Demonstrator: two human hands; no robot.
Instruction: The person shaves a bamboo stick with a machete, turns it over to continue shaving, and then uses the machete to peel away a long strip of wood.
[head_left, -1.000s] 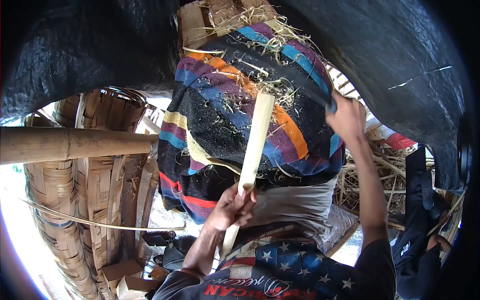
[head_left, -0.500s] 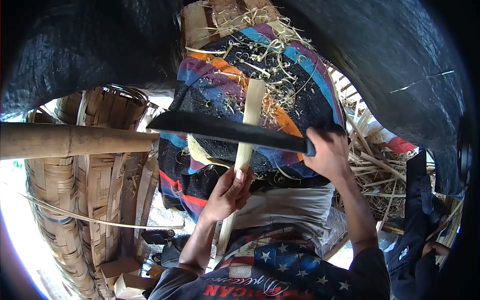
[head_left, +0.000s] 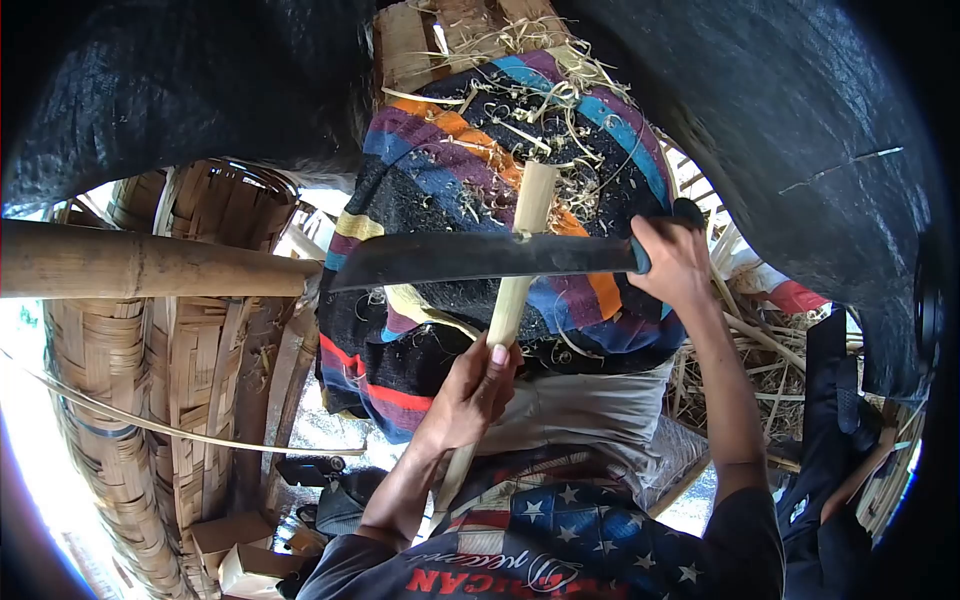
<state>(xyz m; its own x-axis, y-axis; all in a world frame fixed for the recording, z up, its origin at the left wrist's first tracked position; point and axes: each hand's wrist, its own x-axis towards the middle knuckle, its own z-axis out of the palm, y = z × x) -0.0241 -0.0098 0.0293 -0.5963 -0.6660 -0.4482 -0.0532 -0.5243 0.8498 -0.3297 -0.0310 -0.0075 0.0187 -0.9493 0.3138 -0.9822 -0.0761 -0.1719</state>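
A striped cloth spreads across the middle, with loose shavings scattered on its far part. From the left, a bamboo pole ends just beside the cloth. The big knife lies left to right, tip pointing left near the pole's end, its blade crossing the wood strip. That strip runs near to far over the cloth, its far end leaning slightly right, its near end by the shirt. The left hand has its fingers wrapped around the strip below the blade; the right hand grips the knife's handle. Past the strip's far end, only cloth and shavings lie in its line. Red letters on the shirt seem to read "AMERICAN"; the pale script is only partly legible.
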